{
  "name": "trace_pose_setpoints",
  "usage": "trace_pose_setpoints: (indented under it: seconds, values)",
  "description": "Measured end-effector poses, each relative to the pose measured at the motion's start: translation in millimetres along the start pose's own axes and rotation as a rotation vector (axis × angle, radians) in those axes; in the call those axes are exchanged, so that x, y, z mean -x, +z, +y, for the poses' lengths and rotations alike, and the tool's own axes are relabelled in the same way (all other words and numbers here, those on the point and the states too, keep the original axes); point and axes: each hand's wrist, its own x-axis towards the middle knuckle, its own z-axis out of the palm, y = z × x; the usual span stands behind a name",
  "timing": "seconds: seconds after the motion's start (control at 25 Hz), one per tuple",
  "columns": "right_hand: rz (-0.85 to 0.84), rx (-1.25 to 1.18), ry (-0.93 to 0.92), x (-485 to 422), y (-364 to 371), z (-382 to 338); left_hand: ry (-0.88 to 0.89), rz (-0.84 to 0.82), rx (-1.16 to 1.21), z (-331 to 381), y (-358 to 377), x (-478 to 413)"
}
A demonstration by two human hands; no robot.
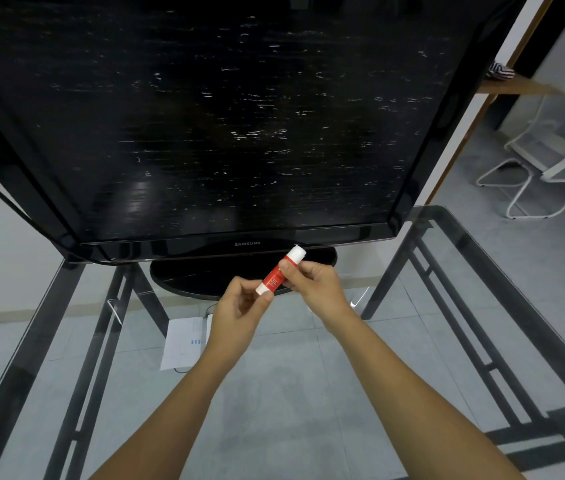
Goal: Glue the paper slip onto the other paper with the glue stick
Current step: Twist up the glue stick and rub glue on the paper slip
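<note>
Glass table (291,410) below. My left hand (239,308) pinches the glue stick's (274,277) bottom, right hand (317,289) grips higher, one o'clock; likely light, hard.

Both hands are raised over the clear glass tabletop (308,393) with a dark metal frame, just short of frame centre. The red-and-white plastic glue stick (276,277) is held between them, tilted, with its white cap toward 1 o'clock.
- The left hand (239,306) pinches the white lower end with curled fingers.
- The right hand (312,285) grips the red barrel, thumb on top.
- A white rectangular paper sheet (182,344) with small blue print lies flat on the glass at 8 o'clock from the left hand, its right edge hidden by the forearm.
- A large glossy black flat screen (205,116), surface scuffed, fills 12 o'clock on a black oval stand (187,278).
- White tubular metal chair frames (544,168) stand on the floor at 2 o'clock.
</note>
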Motion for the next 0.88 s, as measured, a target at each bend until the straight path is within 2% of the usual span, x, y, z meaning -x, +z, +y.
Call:
trace_pose_setpoints:
  seconds: [0.16, 0.2, 0.32, 0.36, 0.56, 0.76, 0.8, 0.88]
  values:
    - [0.0, -0.001, -0.003, -0.2, 4.1, -2.8, 0.185, 0.162, -0.225, 1.8, 3.3, -1.1]
    - [0.008, -0.012, -0.005, -0.7, 4.1, -4.0, 0.184, 0.147, -0.193, 1.0, 2.8, -0.9]
    - [0.019, -0.008, -0.018, -2.2, 1.3, -5.4, -0.002, 0.024, 0.067, 1.6, 0.0, -1.4]
    - [0.018, 0.002, -0.02, -2.3, 0.6, -5.0, -0.03, 0.002, 0.084, 0.8, -1.3, -1.8]
    - [0.008, -0.013, -0.014, -1.4, 1.7, -4.2, 0.02, 0.039, 0.045, 1.2, -2.4, -1.1]
    - [-0.002, -0.003, -0.018, -2.1, 3.0, -5.3, 0.239, 0.21, -0.296, 5.7, 2.6, -3.0]
    - [0.0, 0.0, -0.024, -2.0, 3.0, -5.7, 0.25, 0.207, -0.314, 5.3, 2.8, -2.8]
    - [0.011, -0.003, -0.029, -2.0, 2.0, -6.5, 0.162, 0.117, -0.185, 5.9, 1.1, -1.4]
